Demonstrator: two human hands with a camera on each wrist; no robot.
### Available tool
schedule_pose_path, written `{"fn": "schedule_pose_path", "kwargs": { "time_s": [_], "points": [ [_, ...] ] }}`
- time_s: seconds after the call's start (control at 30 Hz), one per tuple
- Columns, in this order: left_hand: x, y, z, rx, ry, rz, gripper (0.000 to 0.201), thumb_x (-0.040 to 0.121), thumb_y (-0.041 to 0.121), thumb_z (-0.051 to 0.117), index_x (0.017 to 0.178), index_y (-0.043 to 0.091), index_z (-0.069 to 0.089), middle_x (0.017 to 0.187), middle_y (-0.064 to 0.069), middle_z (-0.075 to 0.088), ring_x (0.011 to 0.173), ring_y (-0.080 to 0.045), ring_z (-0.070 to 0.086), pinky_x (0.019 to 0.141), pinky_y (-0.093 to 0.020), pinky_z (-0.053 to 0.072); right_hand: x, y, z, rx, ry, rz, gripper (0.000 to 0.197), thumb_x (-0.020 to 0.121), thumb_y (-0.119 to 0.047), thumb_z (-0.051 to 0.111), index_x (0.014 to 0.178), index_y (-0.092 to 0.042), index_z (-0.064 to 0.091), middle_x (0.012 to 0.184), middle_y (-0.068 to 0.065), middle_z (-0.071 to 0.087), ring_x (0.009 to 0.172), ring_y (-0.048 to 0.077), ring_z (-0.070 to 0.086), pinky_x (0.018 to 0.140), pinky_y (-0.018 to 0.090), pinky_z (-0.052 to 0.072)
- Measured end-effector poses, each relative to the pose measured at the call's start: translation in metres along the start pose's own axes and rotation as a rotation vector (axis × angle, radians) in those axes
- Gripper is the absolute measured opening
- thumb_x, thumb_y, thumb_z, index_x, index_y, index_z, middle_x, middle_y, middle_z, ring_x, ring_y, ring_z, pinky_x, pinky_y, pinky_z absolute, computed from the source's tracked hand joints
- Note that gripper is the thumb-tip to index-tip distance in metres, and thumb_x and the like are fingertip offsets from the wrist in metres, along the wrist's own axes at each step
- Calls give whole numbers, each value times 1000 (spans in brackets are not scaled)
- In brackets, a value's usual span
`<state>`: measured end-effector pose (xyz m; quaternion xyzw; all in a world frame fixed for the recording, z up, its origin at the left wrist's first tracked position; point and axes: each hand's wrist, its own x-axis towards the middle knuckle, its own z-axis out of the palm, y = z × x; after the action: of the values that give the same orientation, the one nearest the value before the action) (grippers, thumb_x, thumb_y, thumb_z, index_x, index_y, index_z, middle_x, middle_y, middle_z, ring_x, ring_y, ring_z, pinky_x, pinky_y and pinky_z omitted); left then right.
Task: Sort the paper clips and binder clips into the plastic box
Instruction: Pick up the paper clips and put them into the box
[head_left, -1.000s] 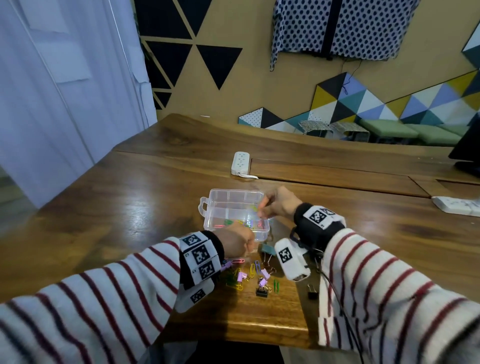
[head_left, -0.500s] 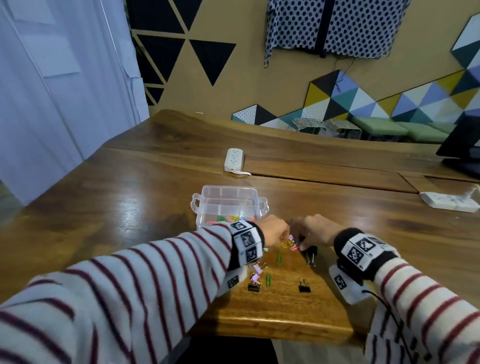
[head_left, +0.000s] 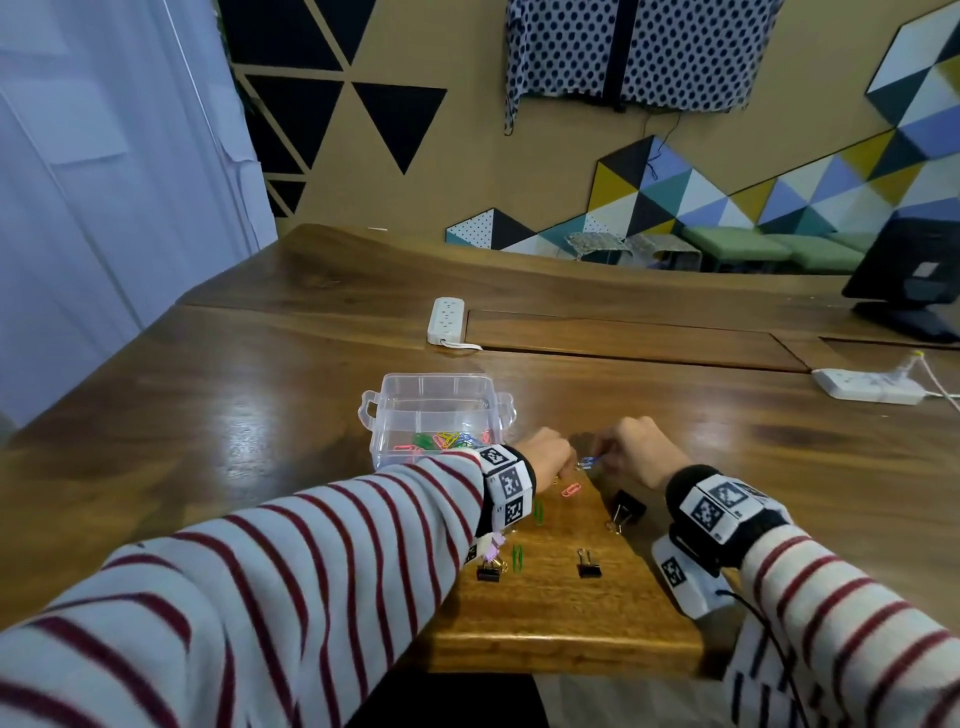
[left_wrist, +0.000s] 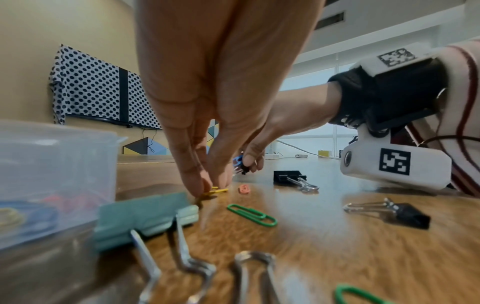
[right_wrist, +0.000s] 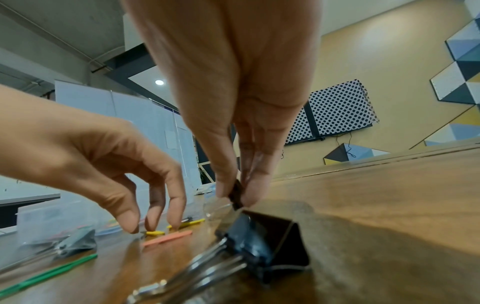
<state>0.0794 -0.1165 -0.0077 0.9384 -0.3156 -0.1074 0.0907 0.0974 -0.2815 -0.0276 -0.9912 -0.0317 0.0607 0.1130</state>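
Observation:
The clear plastic box (head_left: 439, 387) stands on the table with several coloured paper clips (head_left: 447, 440) in its front compartment. Just right of it, my left hand (head_left: 563, 466) pinches a yellow paper clip (left_wrist: 217, 190) that lies on the wood. My right hand (head_left: 597, 458) holds a blue paper clip (head_left: 589, 461) just above the table; in the right wrist view the pinched piece (right_wrist: 237, 195) looks dark. Loose on the table lie a pink paper clip (head_left: 571, 489), green paper clips (head_left: 539, 512), black binder clips (head_left: 626, 512) and a teal binder clip (left_wrist: 145, 216).
A white power strip (head_left: 445, 319) lies behind the box and another (head_left: 867, 385) at the far right. A dark monitor stand (head_left: 909, 312) stands at the back right. The table's front edge (head_left: 561, 660) is close below the clips.
Both hands left the box and came down on the loose clips to its right. The right hand has picked up a blue paper clip; the left fingers closed on a yellow one.

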Motion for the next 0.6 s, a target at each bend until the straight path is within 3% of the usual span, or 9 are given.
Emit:
{"fn": "schedule_pose_path", "kwargs": {
  "time_s": [0.1, 0.17, 0.2, 0.27, 0.37, 0.4, 0.47, 0.53, 0.6],
  "points": [
    [1, -3, -2, 2, 10, -12, 27, 83, -14, 47, 102, -4, 64, 112, -20, 60, 100, -32, 59, 74, -29, 38, 14, 12, 8, -45, 65, -20, 21, 77, -27, 67, 92, -12, 65, 98, 10, 64, 89, 28, 63, 83, 42, 54],
    [-1, -5, -2, -3, 4, -18, 26, 83, -13, 47, 102, -5, 64, 94, -16, 61, 86, -25, 56, 71, -27, 36, 2, -2, -2, -61, 77, -39, 18, 80, -24, 65, 94, -12, 66, 99, 9, 63, 91, 28, 64, 84, 42, 54],
    [-1, -6, -2, -1, 2, -19, 26, 84, -10, 48, 104, -3, 63, 88, -13, 59, 84, -24, 54, 72, -27, 38, -1, -6, -3, -71, 82, -59, 17, 81, -23, 64, 95, -13, 67, 100, 8, 62, 91, 27, 63, 84, 41, 54],
    [-1, -8, -2, 0, -3, -33, 26, 87, -2, 50, 111, 3, 59, 92, -13, 59, 91, -26, 56, 72, -28, 38, -8, -13, -6, -110, 83, -98, 16, 83, -23, 61, 97, -16, 67, 101, 7, 61, 91, 27, 63, 82, 41, 54],
    [1, -8, -5, -29, -89, -59, 24, 88, -3, 50, 110, 5, 56, 63, -3, 53, 81, -23, 58, 56, -23, 34, -15, -19, -6, -131, 53, -152, 13, 84, -21, 61, 96, -18, 66, 99, 6, 62, 91, 26, 63, 82, 40, 54],
    [1, -8, -7, -23, -102, -56, 25, 87, -4, 52, 110, 4, 57, 59, -1, 52, 80, -24, 59, 56, -23, 34, -17, -20, -6, -119, 8, -176, 12, 83, -20, 63, 93, -20, 67, 98, 5, 64, 90, 24, 64, 82, 39, 54],
    [3, -7, -9, -32, -114, -61, 19, 85, -3, 55, 103, 2, 61, 68, -5, 61, 84, -26, 64, 63, -24, 37, -19, -23, -6, -108, -79, -219, 14, 79, -18, 67, 89, -27, 70, 96, 3, 66, 90, 22, 65, 83, 37, 55],
    [3, -7, -9, -81, -116, -74, 14, 84, -3, 53, 93, 0, 64, 68, -8, 64, 75, -24, 63, 61, -25, 39, -21, -27, -5, -104, -142, -217, 19, 77, -15, 68, 89, -28, 71, 95, 2, 70, 89, 21, 66, 84, 36, 54],
    [1, -7, -7, -53, -97, -79, 20, 86, 0, 52, 100, -2, 65, 91, -17, 69, 83, -25, 62, 72, -27, 44, -23, -31, -5, -117, -150, -199, 18, 78, -15, 65, 94, -23, 68, 94, 4, 70, 90, 24, 66, 82, 37, 54]
  ]
}}
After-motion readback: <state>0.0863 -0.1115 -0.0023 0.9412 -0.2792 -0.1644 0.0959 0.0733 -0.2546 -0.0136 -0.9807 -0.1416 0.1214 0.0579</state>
